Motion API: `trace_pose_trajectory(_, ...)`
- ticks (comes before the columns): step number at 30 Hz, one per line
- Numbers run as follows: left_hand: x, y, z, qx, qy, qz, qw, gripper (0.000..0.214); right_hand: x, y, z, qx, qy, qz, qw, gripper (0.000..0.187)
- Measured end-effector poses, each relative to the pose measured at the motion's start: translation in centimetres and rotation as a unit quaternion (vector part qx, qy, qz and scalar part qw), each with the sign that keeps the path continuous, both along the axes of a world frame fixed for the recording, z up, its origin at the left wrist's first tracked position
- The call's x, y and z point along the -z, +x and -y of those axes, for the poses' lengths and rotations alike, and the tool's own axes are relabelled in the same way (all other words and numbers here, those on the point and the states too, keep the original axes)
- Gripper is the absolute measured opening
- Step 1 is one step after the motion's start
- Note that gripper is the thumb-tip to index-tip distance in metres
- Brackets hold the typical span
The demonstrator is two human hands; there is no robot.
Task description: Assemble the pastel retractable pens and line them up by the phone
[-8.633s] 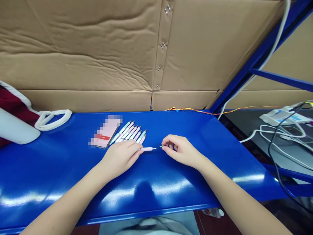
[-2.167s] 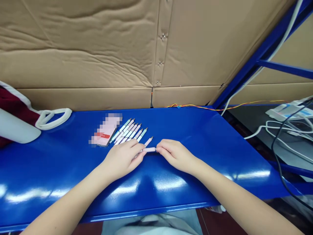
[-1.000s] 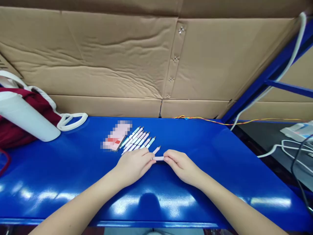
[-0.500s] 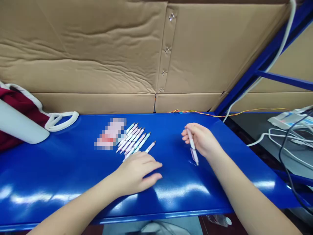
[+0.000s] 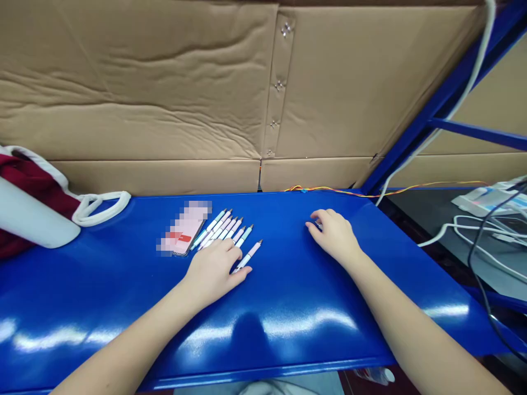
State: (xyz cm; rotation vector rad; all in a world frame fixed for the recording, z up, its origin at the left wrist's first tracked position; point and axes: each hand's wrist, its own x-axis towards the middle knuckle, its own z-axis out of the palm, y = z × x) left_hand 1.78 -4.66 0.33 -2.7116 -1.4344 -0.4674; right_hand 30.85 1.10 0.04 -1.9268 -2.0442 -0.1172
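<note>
The fingers (image 5: 234, 254) of our left hand (image 5: 212, 269) arch over the row of pens (image 5: 218, 226), our thumb parted from them with the nearest pen (image 5: 252, 254) in the gap, not visibly pinched. Our right hand (image 5: 335, 236) is half curled, well apart over the table (image 5: 284, 291); we cannot tell what it holds. We judge that a sideways nudge from our left hand could roll the loose pens or knock them against the phone (image 5: 185, 226).
</note>
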Motion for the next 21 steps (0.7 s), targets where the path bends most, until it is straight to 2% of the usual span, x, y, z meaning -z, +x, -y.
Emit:
trace_pose_trajectory(2,0.1,0.2,0.1,0.000,-0.011,-0.014,1.000,0.021,-0.3,-1.8,1.1,-0.112,0.006,-0.015,0.994,0.019)
trace_pose_trajectory(4,0.0,0.5,0.3,0.003,-0.014,-0.018,1.000,0.016,-0.5,-3.6,2.2,-0.231,-0.009,-0.038,0.972,0.021)
trace_pose_trajectory(7,-0.6,0.8,0.8,0.011,-0.010,-0.011,1.000,0.014,-0.6,-5.5,3.5,-0.328,-0.039,-0.039,0.943,0.025)
trace_pose_trajectory(12,-1.3,0.6,1.0,0.022,0.008,-0.016,1.000,0.015,-1.0,-5.8,4.3,-0.350,-0.072,-0.063,0.932,0.022)
trace_pose_trajectory(17,-1.1,0.5,0.8,0.029,0.005,-0.007,1.000,0.022,-1.1,-6.3,4.8,-0.350,-0.067,-0.137,0.924,0.022)
trace_pose_trajectory(21,-1.0,0.5,0.8,0.036,0.013,-0.015,0.999,0.025,-1.3,-6.9,5.1,-0.353,-0.094,-0.164,0.916,0.028)
